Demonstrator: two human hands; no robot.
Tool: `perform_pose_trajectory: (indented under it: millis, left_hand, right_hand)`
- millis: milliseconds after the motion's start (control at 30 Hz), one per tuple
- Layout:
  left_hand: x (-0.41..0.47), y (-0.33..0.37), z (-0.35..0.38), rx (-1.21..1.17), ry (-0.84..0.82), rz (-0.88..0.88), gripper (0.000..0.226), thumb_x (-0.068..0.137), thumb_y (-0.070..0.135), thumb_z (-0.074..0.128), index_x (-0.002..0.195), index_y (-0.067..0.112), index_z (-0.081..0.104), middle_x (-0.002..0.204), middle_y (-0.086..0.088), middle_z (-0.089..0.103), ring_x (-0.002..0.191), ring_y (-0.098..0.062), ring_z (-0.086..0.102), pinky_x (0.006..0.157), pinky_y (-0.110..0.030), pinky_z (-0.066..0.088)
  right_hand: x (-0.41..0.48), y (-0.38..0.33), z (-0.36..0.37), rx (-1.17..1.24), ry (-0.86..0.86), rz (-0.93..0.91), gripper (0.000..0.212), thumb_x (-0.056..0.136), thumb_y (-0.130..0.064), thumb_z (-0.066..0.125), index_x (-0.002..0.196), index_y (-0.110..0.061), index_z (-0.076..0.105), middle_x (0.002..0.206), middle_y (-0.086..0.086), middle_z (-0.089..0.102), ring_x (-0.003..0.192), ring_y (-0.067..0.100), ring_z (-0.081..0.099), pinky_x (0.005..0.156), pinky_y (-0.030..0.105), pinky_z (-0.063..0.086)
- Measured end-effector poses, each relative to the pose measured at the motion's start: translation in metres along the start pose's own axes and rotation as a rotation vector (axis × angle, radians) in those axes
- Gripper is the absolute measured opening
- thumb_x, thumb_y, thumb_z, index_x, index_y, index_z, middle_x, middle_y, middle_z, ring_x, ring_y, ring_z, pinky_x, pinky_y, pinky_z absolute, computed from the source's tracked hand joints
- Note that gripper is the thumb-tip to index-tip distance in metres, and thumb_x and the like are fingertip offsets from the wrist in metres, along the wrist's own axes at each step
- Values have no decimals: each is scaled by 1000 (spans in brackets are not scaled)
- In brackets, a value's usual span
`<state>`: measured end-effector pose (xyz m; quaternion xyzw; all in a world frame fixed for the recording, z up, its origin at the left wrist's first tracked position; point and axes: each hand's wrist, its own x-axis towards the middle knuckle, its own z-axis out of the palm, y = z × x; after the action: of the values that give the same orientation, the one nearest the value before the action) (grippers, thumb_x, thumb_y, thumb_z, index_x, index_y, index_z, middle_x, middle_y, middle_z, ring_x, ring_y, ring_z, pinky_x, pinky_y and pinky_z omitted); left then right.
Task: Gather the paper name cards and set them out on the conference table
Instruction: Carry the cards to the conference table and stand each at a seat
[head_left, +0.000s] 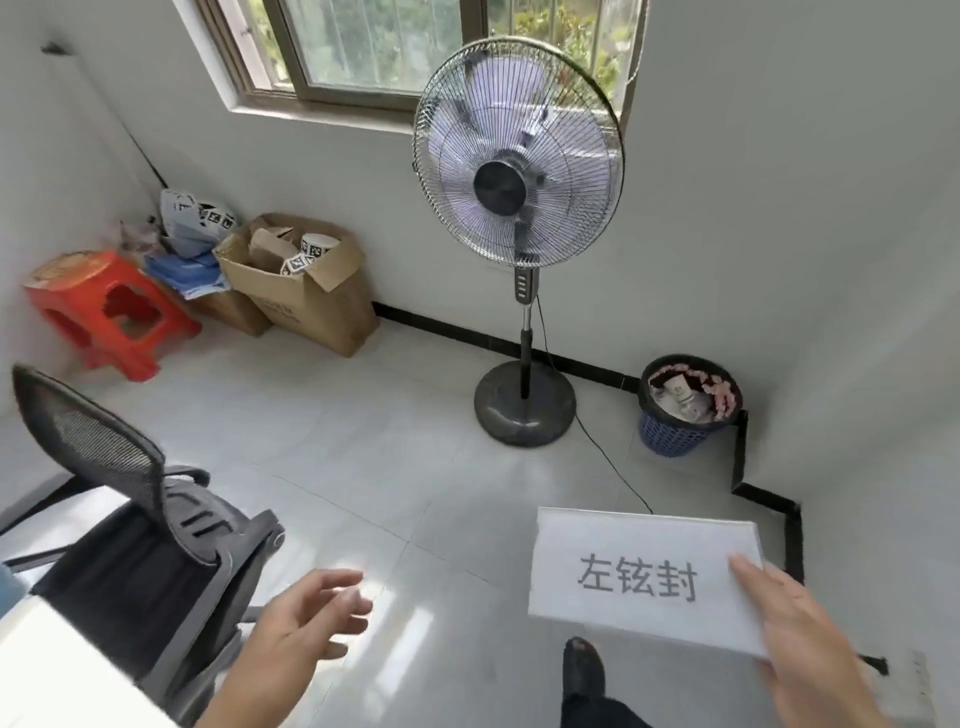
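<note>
The right hand (800, 639) holds a white paper name card (634, 566) by its right end, low in the view above the tiled floor (363, 457). Its thumb lies across the card's front, its fingers are hidden behind the sheet, and the frame cuts off the wrist. The card faces the camera and shows three grey printed characters; whether more cards are stacked behind it cannot be told. The left hand (306, 623) hangs well apart from the card, empty, with its fingers loosely spread and blurred, near a black mesh office chair (156, 519). A white surface (47, 670) in the lower left corner is mostly out of frame, so what it is cannot be told. A dark shoe (584, 670) shows just below the card. Beyond stand a pedestal fan (517, 156), a blue wastebasket (685, 410) of blurred rubbish, a cardboard box (306, 291) and a red plastic stool (104, 312)
</note>
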<state>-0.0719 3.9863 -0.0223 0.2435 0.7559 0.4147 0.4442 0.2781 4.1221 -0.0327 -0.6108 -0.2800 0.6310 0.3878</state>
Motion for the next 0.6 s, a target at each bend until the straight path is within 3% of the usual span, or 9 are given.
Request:
perform_pose_trajectory:
  millis: [100, 167, 300, 467, 600]
  left_hand:
    - [33, 40, -1, -24, 48, -10, 46, 60, 38, 70, 98, 11, 69, 86, -11, 76, 84, -31, 72, 82, -52, 55]
    - [55, 55, -5, -59, 137, -4, 40, 64, 34, 69, 98, 11, 69, 86, -11, 76, 83, -30, 72, 81, -51, 55]
    - [86, 64, -23, -138, 275, -82, 17, 83, 21, 67, 98, 15, 67, 87, -6, 77, 79, -20, 73, 71, -38, 54]
    - [137, 62, -63, -214, 352, -208, 52, 53, 42, 72, 97, 14, 68, 82, -8, 78, 78, -22, 73, 69, -35, 53]
    - [205, 73, -122, -240, 423, -189, 17, 85, 12, 68, 101, 8, 67, 82, -11, 77, 78, -23, 71, 61, -27, 53]
  right_hand:
    - [66, -48, 47, -48, -119, -10, 17, 95, -12, 51, 91, -5, 66, 60, 5, 74, 48, 17, 70, 39, 22, 53]
    - [106, -81, 85, -112, -204, -27, 18, 96, -11, 49, 89, -6, 65, 56, 1, 73, 45, 13, 68, 36, 16, 48]
    - [166, -125, 173, -249, -383, -69, 22, 95, -18, 52, 94, -5, 69, 79, 9, 78, 63, 18, 73, 54, 26, 57]
    - [214, -137, 286, -314, -516, -58, 23, 92, -18, 56, 90, -2, 72, 86, 17, 77, 67, 24, 72, 70, 36, 56]
    - [229, -130, 378, -368, -571, -56, 22, 87, -25, 62, 88, -8, 75, 90, 13, 77, 79, 25, 72, 76, 35, 54]
